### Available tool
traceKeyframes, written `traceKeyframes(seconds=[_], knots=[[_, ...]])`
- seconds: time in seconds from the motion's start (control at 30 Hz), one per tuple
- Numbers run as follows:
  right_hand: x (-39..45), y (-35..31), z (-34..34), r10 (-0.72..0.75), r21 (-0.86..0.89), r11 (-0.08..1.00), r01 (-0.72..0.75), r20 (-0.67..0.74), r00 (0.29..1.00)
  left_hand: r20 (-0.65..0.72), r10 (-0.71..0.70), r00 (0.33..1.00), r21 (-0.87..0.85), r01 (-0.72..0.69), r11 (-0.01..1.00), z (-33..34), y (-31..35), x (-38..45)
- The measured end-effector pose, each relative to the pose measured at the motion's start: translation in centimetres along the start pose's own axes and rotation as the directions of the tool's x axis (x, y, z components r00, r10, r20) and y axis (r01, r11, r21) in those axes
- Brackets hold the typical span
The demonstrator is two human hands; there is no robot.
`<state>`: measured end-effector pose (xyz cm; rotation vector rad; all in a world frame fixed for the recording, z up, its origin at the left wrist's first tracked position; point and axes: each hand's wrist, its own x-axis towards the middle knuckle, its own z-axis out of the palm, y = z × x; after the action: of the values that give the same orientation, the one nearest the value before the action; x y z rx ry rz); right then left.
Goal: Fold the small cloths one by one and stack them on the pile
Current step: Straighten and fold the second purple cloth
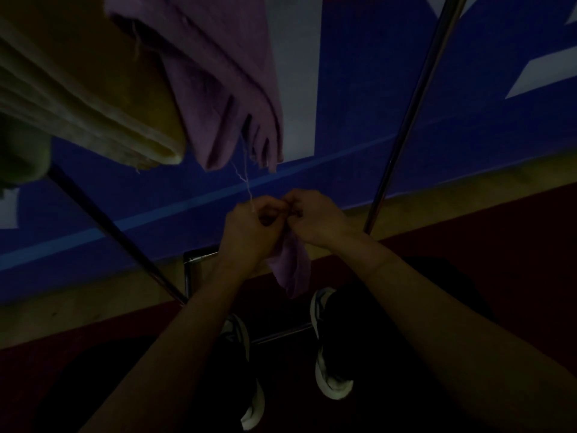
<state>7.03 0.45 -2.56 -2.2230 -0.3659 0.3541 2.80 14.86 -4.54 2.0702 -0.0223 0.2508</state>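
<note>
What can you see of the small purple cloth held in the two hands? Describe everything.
The small purple cloth looks like soft woven fabric, bunched rather than folded. Its top is pinched between the left hand and the right hand, held close together in the air; the rest hangs limp below them, narrowing to a ragged tip above the shoes. The dim light hides finer detail.

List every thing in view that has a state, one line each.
Left hand: fingers curled, pinching the small purple cloth.
Right hand: fingers curled, pinching the same cloth.
Small purple cloth: bunched, hanging below both hands, not folded flat.
Purple cloths: draped, hanging.
Yellow cloths: folded, stacked.
</note>
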Motion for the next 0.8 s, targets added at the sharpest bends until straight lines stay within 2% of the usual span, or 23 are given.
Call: traceKeyframes(seconds=[0.13,0.33,0.53,0.67,0.8], knots=[[0.2,0.2,0.3,0.0,-0.004,1.0,0.0,0.077,0.997,-0.001,-0.042,0.999,-0.017,0.042,0.999,-0.2,-0.7,-0.1],[-0.1,-0.2,0.6,-0.01,-0.086,0.996,0.023,0.145,0.989,0.004,-0.052,0.999,0.101,0.051,0.994,0.3,-1.2,-0.4],[-0.1,0.0,0.3,0.031,-0.074,0.997,-0.019,0.166,0.986,-0.019,-0.045,0.999,0.105,0.046,0.993,0.4,-0.8,-0.3],[0.7,0.7,-0.4,0.043,-0.179,0.984,-0.004,0.209,0.977,-0.003,-0.037,0.999,0.14,0.037,0.989,-0.2,-0.6,-0.2],[1.1,3.0,-1.1,0.078,-0.342,0.94,-0.006,0.199,0.977,0.012,-0.119,0.993,0.386,0.105,0.916,-2.9,-1.7,0.4]])
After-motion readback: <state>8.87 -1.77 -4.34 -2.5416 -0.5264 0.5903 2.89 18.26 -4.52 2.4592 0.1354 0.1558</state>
